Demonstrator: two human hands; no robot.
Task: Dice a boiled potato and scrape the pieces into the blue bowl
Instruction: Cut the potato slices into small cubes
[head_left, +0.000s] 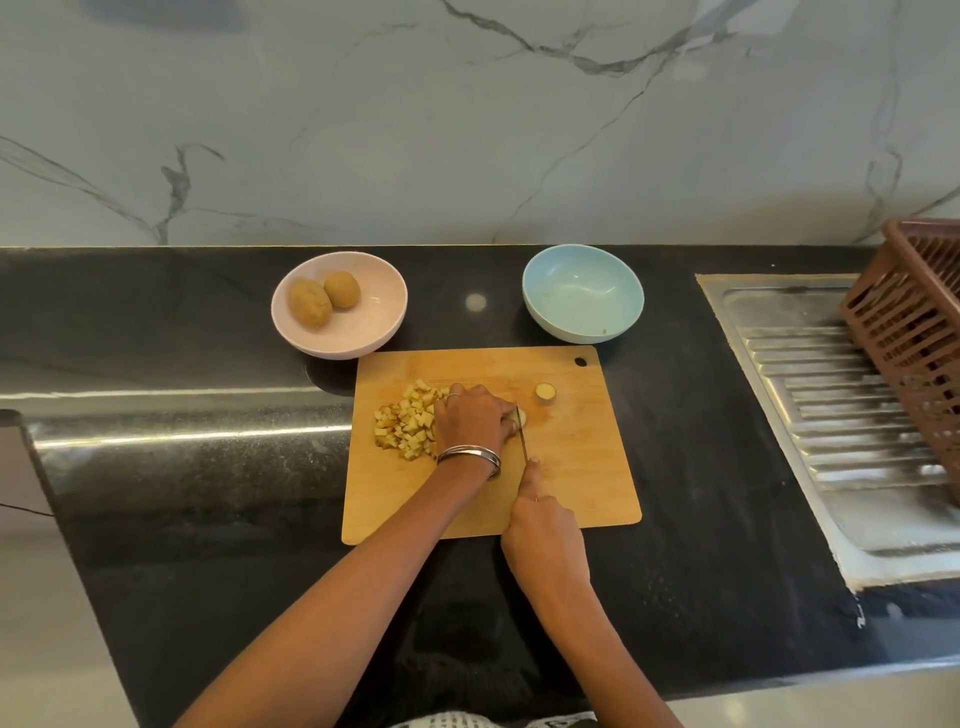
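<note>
Black counter (701, 467) below marble wall (467, 114)

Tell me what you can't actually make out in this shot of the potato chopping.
All in the head view:
- Potato piece being cut: mostly covered by the left hand.
- Knife: blade seen edge-on as a thin line; handle hidden inside the right hand.
- Brown basket: cut off by the right edge, motion-blurred, contents unclear.
- Speck in the blue bowl: too small to identify.

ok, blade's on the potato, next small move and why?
Probably press the knife down through the potato piece that the left hand holds. A cut end also lies undiced on the board, the diced pile is beside it, and the blue bowl looks empty, so scraping seems premature.
</note>
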